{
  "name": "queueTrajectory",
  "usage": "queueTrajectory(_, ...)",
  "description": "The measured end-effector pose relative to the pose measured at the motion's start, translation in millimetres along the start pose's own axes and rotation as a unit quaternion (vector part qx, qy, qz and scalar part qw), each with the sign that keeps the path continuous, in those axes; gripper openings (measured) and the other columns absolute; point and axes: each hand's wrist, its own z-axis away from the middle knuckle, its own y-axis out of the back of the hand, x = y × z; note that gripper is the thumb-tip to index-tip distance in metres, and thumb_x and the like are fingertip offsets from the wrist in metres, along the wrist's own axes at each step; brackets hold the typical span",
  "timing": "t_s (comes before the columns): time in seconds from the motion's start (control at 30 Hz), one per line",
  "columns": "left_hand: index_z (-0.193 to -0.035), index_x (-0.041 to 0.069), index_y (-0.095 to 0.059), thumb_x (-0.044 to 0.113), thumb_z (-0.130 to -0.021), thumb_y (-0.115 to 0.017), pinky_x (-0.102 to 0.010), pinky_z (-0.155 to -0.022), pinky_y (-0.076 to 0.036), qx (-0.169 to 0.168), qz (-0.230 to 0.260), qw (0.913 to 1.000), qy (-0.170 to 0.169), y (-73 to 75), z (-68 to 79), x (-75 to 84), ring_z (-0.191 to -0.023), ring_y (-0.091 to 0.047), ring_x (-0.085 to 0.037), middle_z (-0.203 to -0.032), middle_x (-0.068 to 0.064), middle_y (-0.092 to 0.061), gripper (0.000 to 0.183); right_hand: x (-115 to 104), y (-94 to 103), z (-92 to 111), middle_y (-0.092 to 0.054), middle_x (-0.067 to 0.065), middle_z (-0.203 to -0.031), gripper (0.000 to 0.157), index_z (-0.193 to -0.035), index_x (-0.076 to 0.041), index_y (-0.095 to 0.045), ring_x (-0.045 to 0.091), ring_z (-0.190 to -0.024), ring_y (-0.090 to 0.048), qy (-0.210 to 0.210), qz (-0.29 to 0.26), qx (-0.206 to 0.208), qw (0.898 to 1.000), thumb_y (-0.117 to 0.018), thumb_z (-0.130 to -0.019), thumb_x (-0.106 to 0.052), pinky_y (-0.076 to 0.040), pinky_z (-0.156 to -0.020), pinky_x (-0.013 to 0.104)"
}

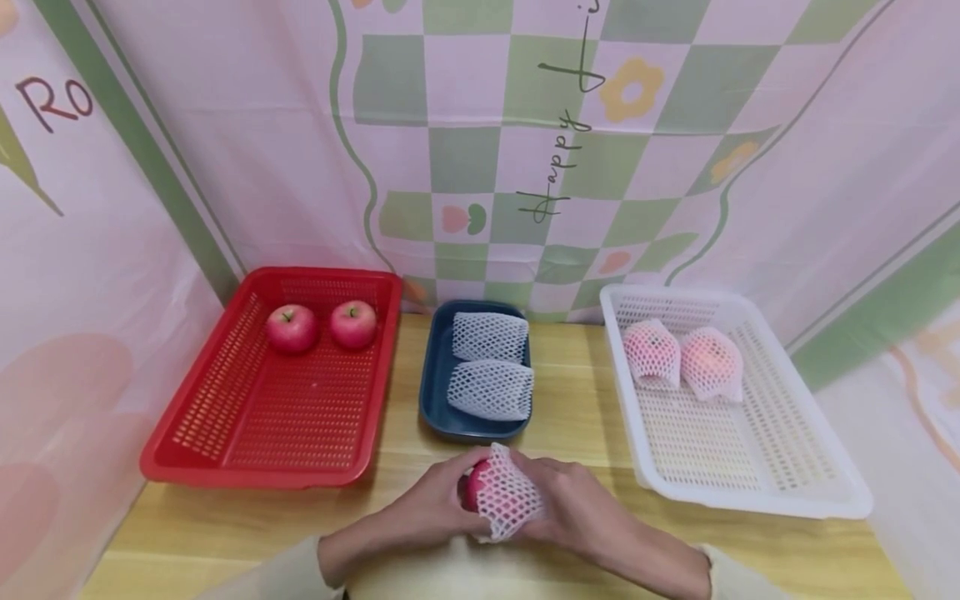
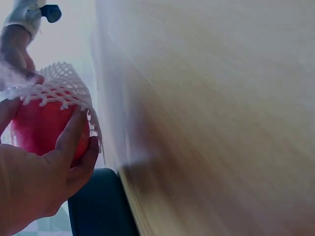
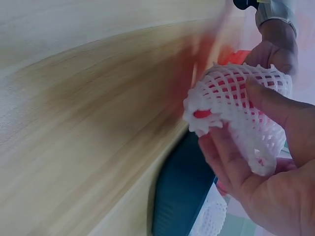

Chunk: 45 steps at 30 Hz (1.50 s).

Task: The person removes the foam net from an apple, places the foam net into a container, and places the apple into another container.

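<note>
A red apple (image 2: pixel 42 125) is held in front of the body, partly inside a white foam net sleeve (image 1: pixel 510 496). My left hand (image 1: pixel 427 500) grips the bare side of the apple, fingers and thumb curled round it. From the other side my right hand (image 1: pixel 573 504) holds the netted part, its thumb and fingers pinching the foam net, as the right wrist view shows. The net covers the right part of the apple, while red skin shows at the left. Two more foam nets (image 1: pixel 491 390) lie flat in a dark blue tray (image 1: pixel 435 423) just beyond the hands.
At left stands a red basket (image 1: pixel 367 433) with two bare apples (image 1: pixel 292 328) near its back. A white basket (image 1: pixel 757 492) at right holds two netted apples (image 1: pixel 711 363). A patterned cloth (image 1: pixel 465 158) hangs behind the wooden table (image 1: pixel 570 383).
</note>
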Motion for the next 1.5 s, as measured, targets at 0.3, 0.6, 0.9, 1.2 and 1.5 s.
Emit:
queueTrajectory(0.3, -0.158, 0.015, -0.048, 0.023, -0.074, -0.09, -0.036, -0.112, -0.044, 0.01, 0.018, 0.9997, 0.013, 4.5, 4.7, 1.8, -0.131, -0.058, -0.021, -0.147, -0.004, -0.06, 0.094, 3, 2.4, 3, -0.08, 0.008, -0.113, 0.069, -0.136, 0.001, -0.069, 0.021, -0.101, -0.077, 0.034, 0.005, 0.034, 0.999, -0.091, -0.082, -0.038, -0.064, -0.083, 0.034)
queueTrajectory(0.6, -0.153, 0.025, -0.053, 0.031, -0.077, -0.093, -0.029, -0.103, -0.05, 0.015, 0.026, 0.9995, 0.008, 7.5, 8.0, -0.5, -0.122, -0.061, -0.016, -0.138, 0.002, -0.063, 0.086, 7, 6.8, 2, -0.081, -0.001, -0.107, 0.044, -0.123, -0.01, -0.079, 0.013, -0.095, -0.078, 0.072, 0.003, 0.071, 0.995, -0.09, -0.082, -0.021, -0.063, -0.078, 0.028)
queueTrajectory(0.9, -0.149, 0.028, -0.057, 0.037, -0.081, -0.093, -0.027, -0.1, -0.051, 0.016, 0.026, 0.9995, -0.009, 9.6, 14.3, -1.7, -0.117, -0.063, -0.011, -0.134, 0.007, -0.066, 0.077, 11, 21.1, -2, -0.08, -0.004, -0.093, 0.025, -0.107, -0.013, -0.084, 0.009, -0.084, -0.075, 0.098, -0.004, 0.082, 0.992, -0.086, -0.083, -0.005, -0.062, -0.071, 0.023)
queueTrajectory(1.2, -0.151, 0.03, -0.055, 0.041, -0.082, -0.091, -0.03, -0.103, -0.051, 0.018, 0.016, 0.9997, 0.007, 16.6, 22.9, -0.5, -0.12, -0.064, -0.011, -0.135, 0.008, -0.066, 0.078, 13, 50.3, -16, -0.08, -0.006, -0.094, 0.027, -0.106, -0.017, -0.084, 0.009, -0.085, -0.075, 0.071, 0.012, 0.061, 0.996, -0.086, -0.083, -0.003, -0.063, -0.072, 0.029)
queueTrajectory(1.5, -0.153, 0.028, -0.053, 0.039, -0.084, -0.091, -0.032, -0.105, -0.051, 0.023, 0.019, 0.9995, 0.012, 27.4, 33.6, 12.0, -0.128, -0.062, -0.018, -0.141, 0.003, -0.064, 0.079, 13, 68.7, -39, -0.081, 0.0, -0.091, 0.022, -0.1, -0.01, -0.083, 0.015, -0.081, -0.077, 0.08, 0.049, 0.073, 0.993, -0.087, -0.081, 0.0, -0.064, -0.071, 0.031)
